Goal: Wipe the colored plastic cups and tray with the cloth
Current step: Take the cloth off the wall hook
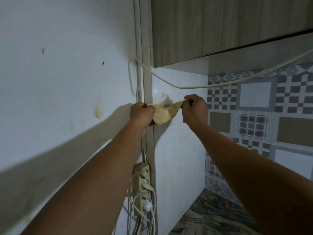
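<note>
While both forearms are raised from the lower edge of the view, a wall-mounted power strip (141,185) with several white plugs and leads is seen between them, and a marbled countertop (211,216) is seen below the right forearm. Further up, the yellow cloth (163,114) is held stretched between the two hands, in front of the white wall (59,65) and well above the countertop. One end is bunched and gripped in the curled fingers of the left hand (142,114); the opposite corner is pinched by the right hand (194,109). Behind the left hand a vertical cable duct (147,82) is fixed to the wall. Above the cloth a pale cable (186,86) is draped in a sag. Patterned grey and brown tiles (254,116) are seen at the right, and a wood-grain cabinet (220,28) is mounted above.
</note>
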Available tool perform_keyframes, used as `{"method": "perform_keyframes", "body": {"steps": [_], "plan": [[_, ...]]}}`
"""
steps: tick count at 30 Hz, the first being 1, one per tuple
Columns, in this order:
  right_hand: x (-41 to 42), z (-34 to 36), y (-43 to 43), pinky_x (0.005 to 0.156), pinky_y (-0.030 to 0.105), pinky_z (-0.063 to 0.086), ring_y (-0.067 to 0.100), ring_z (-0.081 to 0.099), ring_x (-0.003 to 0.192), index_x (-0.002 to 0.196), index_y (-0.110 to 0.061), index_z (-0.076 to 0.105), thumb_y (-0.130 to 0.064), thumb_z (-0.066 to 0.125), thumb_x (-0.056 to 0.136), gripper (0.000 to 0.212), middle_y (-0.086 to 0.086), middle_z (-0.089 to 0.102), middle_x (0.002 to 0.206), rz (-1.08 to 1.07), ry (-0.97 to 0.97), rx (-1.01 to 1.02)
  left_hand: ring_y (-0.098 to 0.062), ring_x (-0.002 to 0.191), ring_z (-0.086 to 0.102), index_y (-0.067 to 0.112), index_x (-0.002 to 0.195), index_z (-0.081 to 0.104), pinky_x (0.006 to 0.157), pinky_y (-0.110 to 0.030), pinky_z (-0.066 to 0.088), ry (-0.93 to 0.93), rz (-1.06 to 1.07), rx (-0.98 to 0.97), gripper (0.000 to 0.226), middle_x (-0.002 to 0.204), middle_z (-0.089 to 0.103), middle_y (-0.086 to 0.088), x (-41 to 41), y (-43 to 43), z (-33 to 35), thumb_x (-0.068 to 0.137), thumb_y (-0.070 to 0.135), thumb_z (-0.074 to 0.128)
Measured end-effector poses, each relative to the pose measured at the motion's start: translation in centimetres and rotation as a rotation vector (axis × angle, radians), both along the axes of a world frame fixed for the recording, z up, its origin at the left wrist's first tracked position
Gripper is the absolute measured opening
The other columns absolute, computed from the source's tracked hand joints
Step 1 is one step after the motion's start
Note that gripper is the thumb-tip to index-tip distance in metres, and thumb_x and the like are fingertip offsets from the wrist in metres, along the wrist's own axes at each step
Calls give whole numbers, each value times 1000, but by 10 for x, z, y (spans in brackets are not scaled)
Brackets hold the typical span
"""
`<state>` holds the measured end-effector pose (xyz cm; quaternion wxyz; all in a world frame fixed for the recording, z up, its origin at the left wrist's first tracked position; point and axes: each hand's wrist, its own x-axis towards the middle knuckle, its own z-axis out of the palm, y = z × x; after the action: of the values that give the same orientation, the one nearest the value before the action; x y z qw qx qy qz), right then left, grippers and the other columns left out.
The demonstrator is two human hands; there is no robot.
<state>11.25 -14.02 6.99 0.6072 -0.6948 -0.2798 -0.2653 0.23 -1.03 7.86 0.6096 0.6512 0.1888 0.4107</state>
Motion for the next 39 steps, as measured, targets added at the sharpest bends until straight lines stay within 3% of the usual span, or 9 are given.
{"method": "perform_keyframes", "body": {"steps": [3, 8, 15, 18, 21, 25, 30, 35, 39], "plan": [[0, -9, -19, 72, 40, 63, 30, 71, 76, 91, -12, 69, -10, 42, 95, 28, 15, 73, 87, 198, 221, -61, -24, 86, 71, 5, 100, 62, 60, -33, 60, 31, -175, -187, 7, 100, 71, -13, -8, -8, -13, 96, 1, 58], [-1, -55, -50, 82, 50, 62, 37, 69, 102, 113, -6, 66, -12, 43, 100, 27, 20, 70, 112, 421, 635, 115, -25, 87, 71, 2, 108, 65, 66, -34, 59, 291, -369, -180, 16, 98, 72, -14, -18, -18, -59, 93, 9, 63], [-24, -96, -106, 76, 41, 63, 35, 73, 95, 106, -2, 71, -17, 46, 105, 29, 21, 75, 101, 538, 567, -77, -22, 89, 66, 8, 116, 68, 77, -35, 56, 574, -587, -46, 38, 99, 70, -8, -23, -46, -101, 88, 33, 75], [-37, -102, -134, 72, 45, 64, 35, 72, 83, 101, -1, 73, -7, 45, 103, 28, 28, 72, 97, 419, 486, -203, -23, 94, 64, 15, 99, 68, 93, -40, 51, 513, -676, -66, 15, 99, 69, -7, -25, -76, -110, 89, 26, 73], [-54, -116, -170, 66, 35, 63, 31, 74, 81, 105, 1, 71, 0, 47, 100, 24, 28, 72, 100, 417, 560, -191, -20, 89, 63, 19, 87, 65, 82, -31, 49, 347, -731, -156, 9, 92, 68, -4, -32, -112, -113, 90, 24, 71], [-74, -139, -205, 89, 54, 59, 44, 67, 108, 117, 5, 66, 0, 47, 94, 30, 29, 68, 118, 572, 833, 24, -24, 100, 65, 17, 97, 72, 84, -36, 53, 227, -672, -152, 10, 101, 71, -5, -40, -158, -118, 91, 25, 71], [-97, -149, -245, 78, 48, 59, 38, 65, 105, 124, -2, 62, -26, 36, 97, 45, 23, 70, 119, 664, 998, 327, -21, 100, 68, 18, 95, 77, 92, -40, 50, 295, -570, -14, 16, 100, 77, -3, -51, -211, -138, 83, 29, 80], [-110, -162, -274, 63, 38, 57, 31, 69, 84, 122, -3, 65, -22, 56, 100, 31, 20, 71, 104, 374, 901, 126, -17, 118, 62, 20, 95, 77, 104, -42, 50, 279, -524, -11, 19, 127, 65, 9, -60, -236, -151, 77, 23, 84], [-124, -162, -294, 62, 36, 55, 27, 66, 77, 111, -6, 64, -22, 51, 104, 21, 18, 70, 97, 368, 891, 81, -21, 93, 70, 10, 96, 77, 83, -35, 57, 285, -620, -64, 13, 97, 76, -8, -75, -254, -151, 85, 17, 76]]}}
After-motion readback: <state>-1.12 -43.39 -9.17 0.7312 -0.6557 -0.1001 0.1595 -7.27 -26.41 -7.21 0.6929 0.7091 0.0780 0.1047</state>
